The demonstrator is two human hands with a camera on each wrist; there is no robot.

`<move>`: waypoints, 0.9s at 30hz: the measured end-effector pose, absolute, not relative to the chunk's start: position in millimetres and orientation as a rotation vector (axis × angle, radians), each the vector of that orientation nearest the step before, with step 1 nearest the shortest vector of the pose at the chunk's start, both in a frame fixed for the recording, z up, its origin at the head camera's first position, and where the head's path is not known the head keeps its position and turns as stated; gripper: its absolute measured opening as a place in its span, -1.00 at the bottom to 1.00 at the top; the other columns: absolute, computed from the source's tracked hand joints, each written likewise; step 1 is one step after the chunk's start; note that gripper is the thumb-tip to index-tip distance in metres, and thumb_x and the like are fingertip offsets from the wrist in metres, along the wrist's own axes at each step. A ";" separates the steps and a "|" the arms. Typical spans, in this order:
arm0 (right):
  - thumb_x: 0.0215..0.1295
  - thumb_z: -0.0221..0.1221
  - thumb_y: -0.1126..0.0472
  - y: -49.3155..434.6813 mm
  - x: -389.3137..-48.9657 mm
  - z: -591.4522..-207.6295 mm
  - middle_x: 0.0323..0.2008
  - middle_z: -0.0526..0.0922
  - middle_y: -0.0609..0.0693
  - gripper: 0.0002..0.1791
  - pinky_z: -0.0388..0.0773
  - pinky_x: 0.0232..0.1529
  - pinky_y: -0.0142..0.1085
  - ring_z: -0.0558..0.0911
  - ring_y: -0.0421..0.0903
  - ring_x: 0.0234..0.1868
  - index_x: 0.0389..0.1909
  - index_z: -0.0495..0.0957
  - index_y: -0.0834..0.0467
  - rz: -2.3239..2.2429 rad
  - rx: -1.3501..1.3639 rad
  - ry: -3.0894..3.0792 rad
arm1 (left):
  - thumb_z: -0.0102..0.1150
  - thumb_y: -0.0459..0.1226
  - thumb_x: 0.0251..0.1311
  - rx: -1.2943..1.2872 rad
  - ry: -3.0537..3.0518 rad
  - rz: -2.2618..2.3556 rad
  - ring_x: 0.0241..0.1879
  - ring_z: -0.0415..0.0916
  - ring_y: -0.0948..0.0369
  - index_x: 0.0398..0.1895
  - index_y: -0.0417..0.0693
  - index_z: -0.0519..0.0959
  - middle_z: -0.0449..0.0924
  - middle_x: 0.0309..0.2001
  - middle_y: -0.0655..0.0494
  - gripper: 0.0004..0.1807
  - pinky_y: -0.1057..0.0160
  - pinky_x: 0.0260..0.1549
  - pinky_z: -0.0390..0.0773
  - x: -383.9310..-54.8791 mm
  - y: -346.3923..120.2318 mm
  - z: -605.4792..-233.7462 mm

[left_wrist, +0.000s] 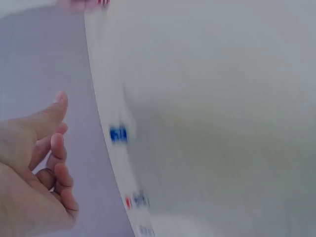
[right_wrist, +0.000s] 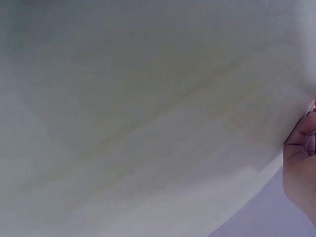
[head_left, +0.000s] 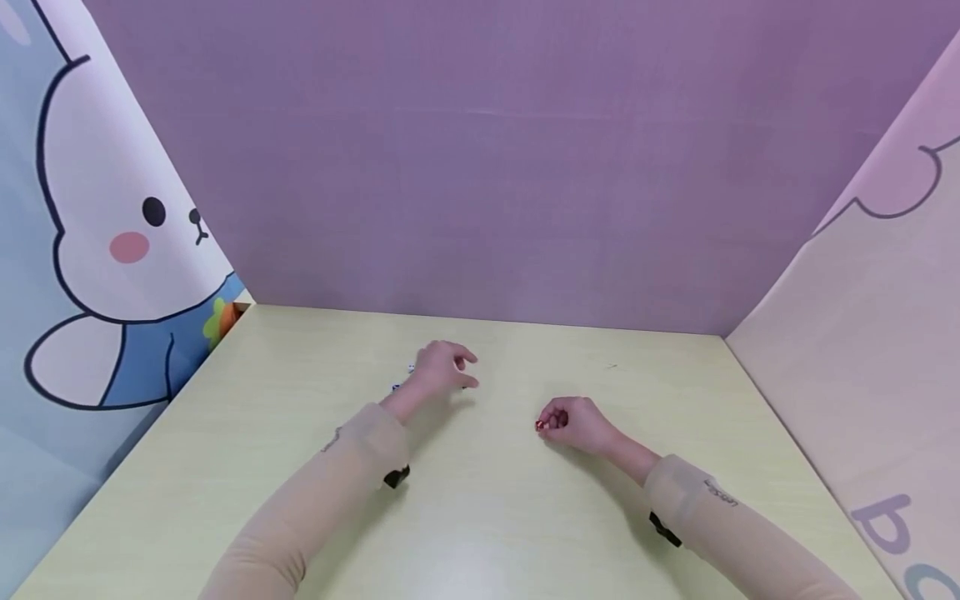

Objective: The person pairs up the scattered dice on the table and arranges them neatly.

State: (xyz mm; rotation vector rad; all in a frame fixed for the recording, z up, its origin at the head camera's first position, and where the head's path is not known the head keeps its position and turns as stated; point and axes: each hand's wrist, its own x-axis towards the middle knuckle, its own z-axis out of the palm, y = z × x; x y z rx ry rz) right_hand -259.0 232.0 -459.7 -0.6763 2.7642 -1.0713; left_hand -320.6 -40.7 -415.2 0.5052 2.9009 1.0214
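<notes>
Above the far middle of the table my left hand [head_left: 441,367] is held with thumb and fingers apart, with nothing between them. In the left wrist view its lower fingers are bent and the thumb points away. A small blue piece with pale markings [left_wrist: 118,134] lies on the table near that hand. Other small pieces are partly hidden behind the left wrist in the head view, one of them white [head_left: 411,367]. To the right, my right hand [head_left: 579,423] pinches a small, shiny red piece [head_left: 539,425] between thumb and fingertips, just above the table.
The pale wooden table [head_left: 480,517] meets a purple backdrop [head_left: 480,183] at the back. Printed cloths stand on the left [head_left: 97,267] and right [head_left: 892,350]. A blurred blue-and-white piece [left_wrist: 140,199] lies beside a red bit [left_wrist: 128,202]. A thin dark mark [head_left: 612,366] shows at the back right.
</notes>
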 end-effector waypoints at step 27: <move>0.08 0.34 0.28 236.7 -258.8 -462.0 -0.47 0.65 -0.13 -0.93 0.42 -0.45 -0.48 0.45 -0.29 -0.50 -0.39 0.65 0.12 -1.088 -0.679 2.776 | 0.40 -0.13 -0.03 0.238 3.072 0.676 -0.12 0.34 0.01 -0.49 0.06 0.70 0.61 -0.29 0.10 -0.88 0.00 0.02 0.12 -361.5 -93.8 -433.3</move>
